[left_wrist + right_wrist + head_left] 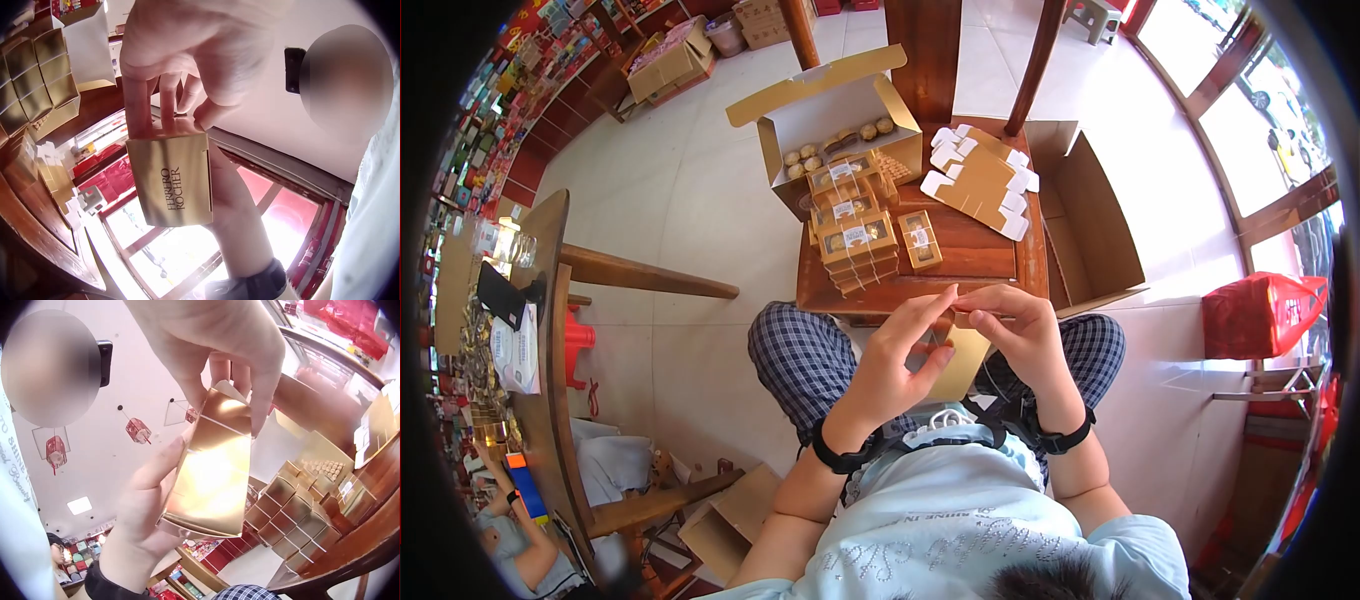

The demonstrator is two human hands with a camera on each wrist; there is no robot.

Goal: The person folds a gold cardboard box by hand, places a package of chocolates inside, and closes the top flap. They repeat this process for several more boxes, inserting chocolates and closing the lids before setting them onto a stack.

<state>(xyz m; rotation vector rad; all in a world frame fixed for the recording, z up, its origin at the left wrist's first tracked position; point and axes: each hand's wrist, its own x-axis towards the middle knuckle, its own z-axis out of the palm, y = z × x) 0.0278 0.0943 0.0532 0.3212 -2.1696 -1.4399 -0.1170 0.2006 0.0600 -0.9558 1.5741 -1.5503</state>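
Observation:
A small gold chocolate box (169, 181) printed "FERRERO ROCHER" is held between both hands above the lap. My left hand (900, 350) grips it along one side, thumb toward the body, fingers reaching over the far end. From the other side my right hand (1022, 335) holds it, fingertips pinching near an end flap (230, 391). The long gold face of the box (212, 469) shows in the right wrist view. Both hands' fingertips meet close together at the box's upper end.
On the wooden chair ahead stand stacked gold boxes (858, 240), a single box (920, 240), flat unfolded cartons (980, 180) and an open carton with round chocolates (840, 110). A large cardboard box (1095, 220) is at right; a wooden table (560, 400) is left.

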